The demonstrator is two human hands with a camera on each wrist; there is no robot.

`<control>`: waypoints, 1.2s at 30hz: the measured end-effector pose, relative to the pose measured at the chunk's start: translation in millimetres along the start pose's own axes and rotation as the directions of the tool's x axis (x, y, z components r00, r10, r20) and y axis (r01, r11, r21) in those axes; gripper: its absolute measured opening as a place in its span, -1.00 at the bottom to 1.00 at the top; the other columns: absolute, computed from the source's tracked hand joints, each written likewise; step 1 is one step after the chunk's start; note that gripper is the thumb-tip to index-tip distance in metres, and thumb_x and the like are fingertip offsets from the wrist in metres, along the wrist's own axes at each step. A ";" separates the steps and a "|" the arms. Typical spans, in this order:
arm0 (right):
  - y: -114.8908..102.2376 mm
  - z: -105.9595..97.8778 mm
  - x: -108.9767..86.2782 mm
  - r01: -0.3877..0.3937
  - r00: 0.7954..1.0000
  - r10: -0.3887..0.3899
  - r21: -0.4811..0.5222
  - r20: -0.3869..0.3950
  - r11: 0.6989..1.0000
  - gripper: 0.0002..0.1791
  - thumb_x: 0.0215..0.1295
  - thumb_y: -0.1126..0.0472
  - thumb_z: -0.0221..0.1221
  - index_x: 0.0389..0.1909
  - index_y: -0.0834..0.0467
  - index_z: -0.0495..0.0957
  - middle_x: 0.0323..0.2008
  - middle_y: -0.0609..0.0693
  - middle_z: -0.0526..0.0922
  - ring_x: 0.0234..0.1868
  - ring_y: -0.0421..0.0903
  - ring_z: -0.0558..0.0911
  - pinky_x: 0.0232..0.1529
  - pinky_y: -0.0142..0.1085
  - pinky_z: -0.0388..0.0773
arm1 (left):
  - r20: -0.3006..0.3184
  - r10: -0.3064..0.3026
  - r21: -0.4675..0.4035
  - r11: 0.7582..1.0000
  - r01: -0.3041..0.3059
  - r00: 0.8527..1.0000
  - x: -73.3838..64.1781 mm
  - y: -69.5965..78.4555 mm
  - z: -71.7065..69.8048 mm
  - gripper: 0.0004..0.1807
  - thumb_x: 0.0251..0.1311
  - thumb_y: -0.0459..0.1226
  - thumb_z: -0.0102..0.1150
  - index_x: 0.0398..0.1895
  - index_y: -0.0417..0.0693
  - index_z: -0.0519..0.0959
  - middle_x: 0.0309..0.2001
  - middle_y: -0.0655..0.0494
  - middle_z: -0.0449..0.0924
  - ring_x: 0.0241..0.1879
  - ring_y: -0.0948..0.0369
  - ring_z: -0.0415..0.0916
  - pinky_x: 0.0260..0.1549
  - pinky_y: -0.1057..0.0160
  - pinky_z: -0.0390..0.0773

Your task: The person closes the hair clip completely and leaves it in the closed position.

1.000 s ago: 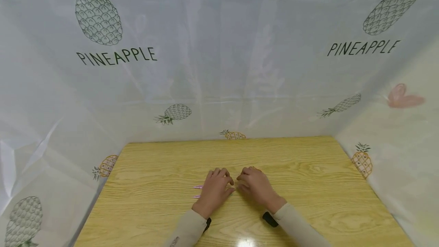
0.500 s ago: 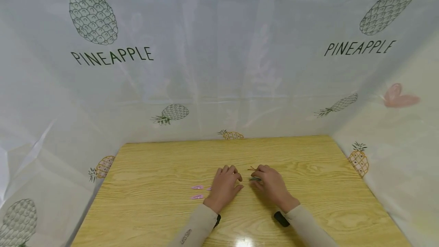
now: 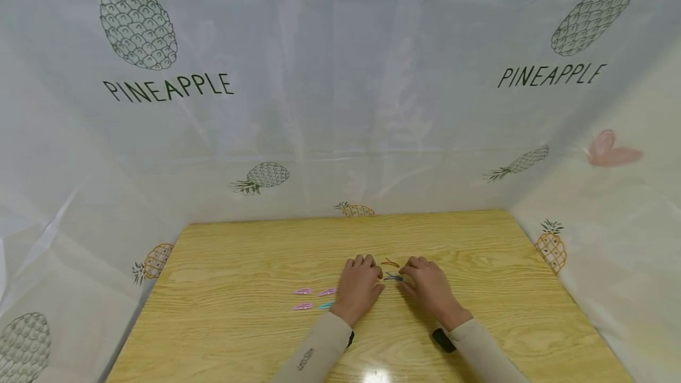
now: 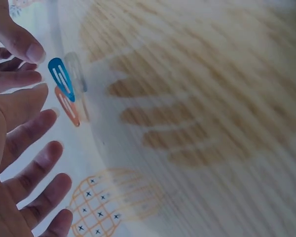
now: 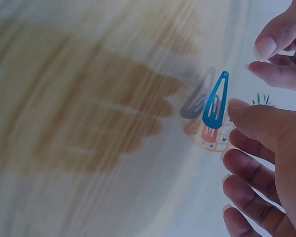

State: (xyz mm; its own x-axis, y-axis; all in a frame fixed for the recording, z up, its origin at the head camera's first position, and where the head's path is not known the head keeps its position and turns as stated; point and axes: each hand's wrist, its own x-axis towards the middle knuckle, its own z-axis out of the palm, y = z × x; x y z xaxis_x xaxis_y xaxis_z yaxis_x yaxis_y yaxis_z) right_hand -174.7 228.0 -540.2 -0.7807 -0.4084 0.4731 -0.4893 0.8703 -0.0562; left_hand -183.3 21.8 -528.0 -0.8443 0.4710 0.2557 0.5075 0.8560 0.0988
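A blue snap hair clip (image 3: 393,277) lies on the table between the two hands, an orange snap hair clip (image 3: 391,263) just beyond it. My right hand (image 3: 430,285) is beside the blue clip, with the thumb tip right at its wide end in the right wrist view. The fingers are loosely bent. My left hand (image 3: 359,289) stands on the other side of the clip, thumb and fingers spread apart with nothing between them. Left of it lie three pink snap clips (image 3: 302,307) and a turquoise snap clip (image 3: 326,305), whose end is partly hidden by the left hand.
The wood-grain table (image 3: 239,253) is glossy and mirrors the hands and clips. Behind it and along both sides hangs a white sheet (image 3: 319,135) printed with pineapples. A dark wrist device (image 3: 444,340) sits under the right sleeve.
Both hands have moved right, the right one further, opening a gap between them. The orange and blue clips, more pink clips and the turquoise clip have come into sight. The head view has turned slightly.
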 end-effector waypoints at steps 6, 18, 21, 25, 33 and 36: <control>1.9 0.7 -1.9 0.004 1.000 -0.004 -0.022 0.000 1.000 -0.66 -0.07 0.14 0.68 -0.29 0.12 0.78 -0.30 -0.13 0.60 -0.27 -0.12 0.59 -0.20 -0.15 0.64 | 0.039 -0.029 0.054 0.998 0.027 0.999 5.1 4.5 2.6 -0.81 0.28 0.09 0.47 -0.21 0.29 0.77 -0.14 0.29 0.53 -0.09 0.22 0.45 0.00 0.21 0.48; 1.8 4.0 0.5 -0.014 0.999 0.013 0.011 0.040 1.000 -0.70 -0.02 0.15 0.66 -0.31 0.12 0.77 -0.32 -0.13 0.59 -0.27 -0.11 0.60 -0.18 -0.12 0.65 | 0.078 -0.044 0.062 0.997 0.039 0.996 10.8 6.9 10.6 -0.83 0.27 0.09 0.47 -0.25 0.30 0.76 -0.16 0.27 0.52 -0.12 0.22 0.43 0.00 0.19 0.49; 0.6 5.3 1.5 -0.023 0.998 0.021 0.028 0.060 0.999 -0.73 0.00 0.16 0.65 -0.33 0.10 0.77 -0.34 -0.14 0.59 -0.27 -0.11 0.60 -0.18 -0.11 0.66 | 0.076 -0.043 0.058 0.998 0.038 0.996 12.0 7.8 12.0 -0.84 0.28 0.07 0.47 -0.25 0.29 0.76 -0.16 0.27 0.53 -0.14 0.22 0.43 -0.02 0.20 0.50; -1.7 6.5 3.5 -0.027 0.997 0.024 0.038 0.069 0.999 -0.77 0.01 0.20 0.64 -0.38 0.07 0.77 -0.38 -0.17 0.56 -0.33 -0.14 0.57 -0.23 -0.15 0.64 | 0.069 -0.045 0.058 0.997 0.041 0.997 14.2 9.5 11.9 -0.86 0.27 0.04 0.48 -0.27 0.30 0.76 -0.18 0.27 0.53 -0.14 0.22 0.45 -0.05 0.21 0.50; -8.1 5.6 9.8 -0.077 0.989 0.069 0.051 0.134 0.996 -0.83 0.12 0.29 0.58 -0.47 0.03 0.76 -0.46 -0.18 0.53 -0.40 -0.15 0.54 -0.30 -0.23 0.60 | 0.058 -0.024 0.089 0.996 0.019 0.998 17.1 13.1 13.5 -0.83 0.28 0.00 0.49 -0.45 0.31 0.75 -0.26 0.29 0.50 -0.18 0.23 0.45 0.00 0.21 0.52; -11.4 4.8 10.4 -0.081 0.987 0.072 0.057 0.144 0.995 -0.84 0.13 0.28 0.58 -0.46 0.04 0.76 -0.45 -0.19 0.54 -0.39 -0.16 0.54 -0.29 -0.24 0.61 | 0.060 -0.025 0.077 0.997 0.020 0.998 13.6 9.9 11.5 -0.86 0.30 0.01 0.47 -0.40 0.31 0.76 -0.23 0.30 0.52 -0.15 0.23 0.45 0.04 0.19 0.53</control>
State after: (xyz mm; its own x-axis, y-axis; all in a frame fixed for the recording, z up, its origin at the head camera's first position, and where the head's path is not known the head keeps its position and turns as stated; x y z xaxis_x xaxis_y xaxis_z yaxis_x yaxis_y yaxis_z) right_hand -179.0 212.5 -538.8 -0.8618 -0.3796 0.3366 -0.4455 0.8836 -0.1442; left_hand -191.8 39.1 -534.6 -0.8656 0.4613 0.1949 0.4752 0.8794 0.0293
